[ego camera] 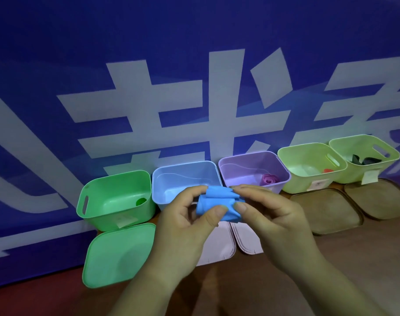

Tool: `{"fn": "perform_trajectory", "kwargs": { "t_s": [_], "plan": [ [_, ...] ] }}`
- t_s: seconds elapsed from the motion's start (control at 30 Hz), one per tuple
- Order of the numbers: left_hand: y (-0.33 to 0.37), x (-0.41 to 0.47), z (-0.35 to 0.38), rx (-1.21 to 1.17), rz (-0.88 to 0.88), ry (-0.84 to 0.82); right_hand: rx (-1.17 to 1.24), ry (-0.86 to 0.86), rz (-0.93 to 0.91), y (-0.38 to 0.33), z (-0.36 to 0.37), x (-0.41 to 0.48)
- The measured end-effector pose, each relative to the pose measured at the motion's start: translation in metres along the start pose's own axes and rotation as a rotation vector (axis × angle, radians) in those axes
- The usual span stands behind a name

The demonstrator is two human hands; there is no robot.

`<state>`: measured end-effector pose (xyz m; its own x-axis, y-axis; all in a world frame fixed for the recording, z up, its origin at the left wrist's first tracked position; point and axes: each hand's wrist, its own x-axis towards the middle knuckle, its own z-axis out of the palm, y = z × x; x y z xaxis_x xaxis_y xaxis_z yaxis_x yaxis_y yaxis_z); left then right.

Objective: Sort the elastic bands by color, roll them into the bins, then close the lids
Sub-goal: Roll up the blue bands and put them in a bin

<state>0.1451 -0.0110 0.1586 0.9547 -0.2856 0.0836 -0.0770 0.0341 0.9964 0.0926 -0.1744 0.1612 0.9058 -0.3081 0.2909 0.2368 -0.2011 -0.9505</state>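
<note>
Blue band (217,205): being held partly rolled at frame centre, above the desk (331,270) and just in front of the blue bin (185,176).
Left hand (183,224): being curled round its left end, thumb underneath, fingers on top, pinching it.
Right hand (269,215): being closed on its right end, thumb and fingertips pinching the loose edge.
Bins: five are being seen open in a row across mid-frame, left to right: green bin (117,215), blue bin, purple bin (251,165), left yellow-green bin (308,160), right yellow-green bin (363,147).
Contents: a green roll (140,201) is being held in the green bin, a purple roll (270,179) in the purple bin, a red piece (328,171) in the left yellow-green bin, a dark band (365,160) in the right one.
Lids: the green lid (117,254) is being seen flat at lower left; pink lids (221,242) are being partly covered by the hands; brown lids (326,210) are being seen flat at the right, before the yellow-green bins.
Backdrop: the upper frame is being filled by a blue banner (194,65) with large white characters.
</note>
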Motion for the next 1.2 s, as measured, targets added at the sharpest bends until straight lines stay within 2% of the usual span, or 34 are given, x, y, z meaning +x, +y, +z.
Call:
{"fn": "perform_trajectory", "kwargs": {
  "t_s": [0.17, 0.3, 0.5, 0.57, 0.63, 0.73, 0.83, 0.9, 1.03, 1.2],
  "plan": [
    [-0.013, 0.026, -0.006, -0.043, -0.045, 0.030, -0.059, -0.025, -0.080, 0.022, 0.014, 0.023],
    [-0.029, 0.054, -0.010, -0.074, -0.097, 0.043, 0.022, -0.013, -0.005, 0.047, 0.025, 0.047],
    [-0.060, 0.107, -0.026, -0.014, -0.209, 0.017, -0.062, -0.031, 0.094, 0.093, 0.036, 0.085],
    [-0.077, 0.134, -0.037, 0.130, -0.197, 0.002, -0.197, -0.070, 0.146, 0.116, 0.033, 0.099],
    [-0.098, 0.167, -0.048, 0.381, -0.136, -0.030, -0.522, -0.121, 0.126, 0.147, 0.027, 0.115],
    [-0.138, 0.218, -0.053, 0.733, -0.070, -0.191, -0.866, -0.236, 0.132, 0.196, 0.021, 0.133],
    [-0.179, 0.256, -0.041, 1.000, -0.111, -0.448, -1.054, -0.328, 0.210, 0.231, 0.024, 0.134],
    [-0.201, 0.271, -0.031, 1.127, -0.144, -0.606, -1.114, -0.321, 0.207, 0.244, 0.027, 0.130],
    [-0.233, 0.280, -0.019, 1.191, -0.141, -0.833, -1.115, -0.274, 0.189, 0.251, 0.028, 0.130],
    [-0.246, 0.282, -0.011, 1.082, -0.167, -0.821, -1.103, -0.271, 0.197, 0.254, 0.028, 0.131]
  ]
}}
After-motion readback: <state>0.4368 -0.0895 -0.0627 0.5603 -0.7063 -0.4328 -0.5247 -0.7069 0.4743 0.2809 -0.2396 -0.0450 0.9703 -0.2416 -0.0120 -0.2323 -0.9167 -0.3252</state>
